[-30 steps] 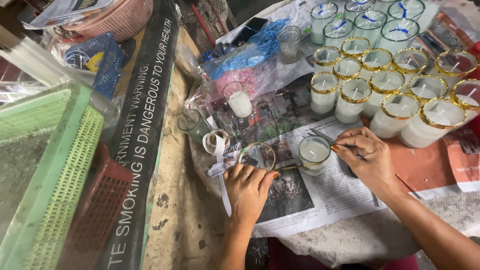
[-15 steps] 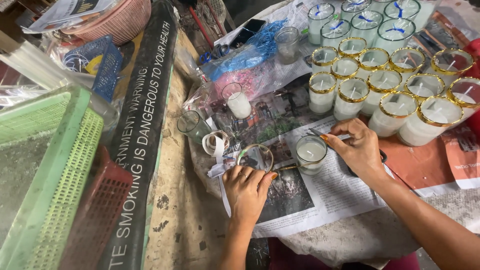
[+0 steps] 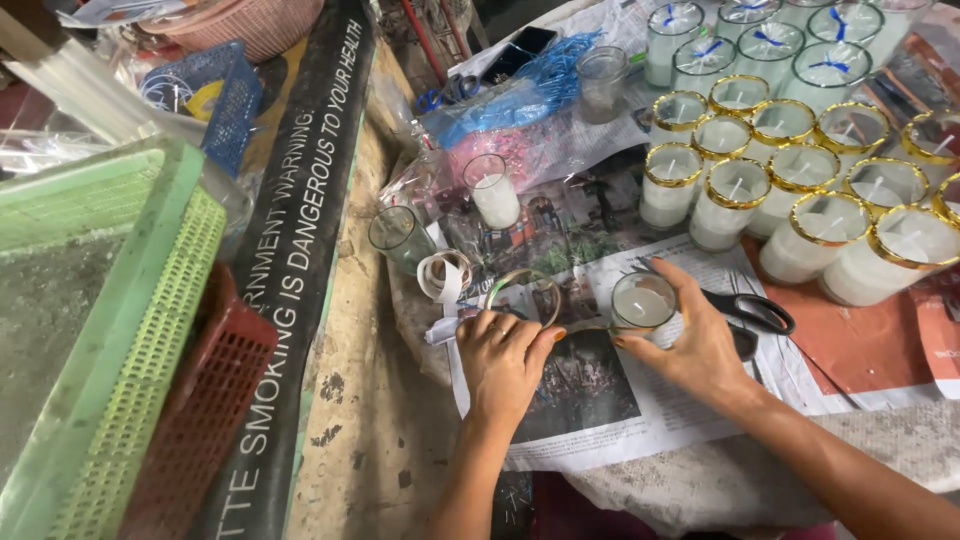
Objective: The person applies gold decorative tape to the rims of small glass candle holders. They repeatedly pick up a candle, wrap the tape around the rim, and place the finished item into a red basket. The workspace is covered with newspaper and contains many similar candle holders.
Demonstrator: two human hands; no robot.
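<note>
My right hand [image 3: 695,345] is wrapped around a small glass candle [image 3: 643,302] filled with white wax, standing on the newspaper [image 3: 590,400]. Left of it, my left hand [image 3: 505,355] lies on the paper with its fingertips curled against the near side of an empty clear glass [image 3: 522,296]. A white strip of tape [image 3: 440,330] sticks out from under this hand. Black-handled scissors [image 3: 752,312] lie just behind my right hand.
Many gold-rimmed wax-filled glasses [image 3: 735,195] stand at the back right, and blue-ribboned ones [image 3: 700,45] sit behind them. A roll of white tape [image 3: 445,275], an empty glass [image 3: 398,235] and another candle [image 3: 492,190] stand behind my left hand. Green [image 3: 110,320] and red [image 3: 200,410] baskets are on the left.
My right hand has let go of the scissors and closed around the candle glass. The left hand has stayed at the empty glass.
</note>
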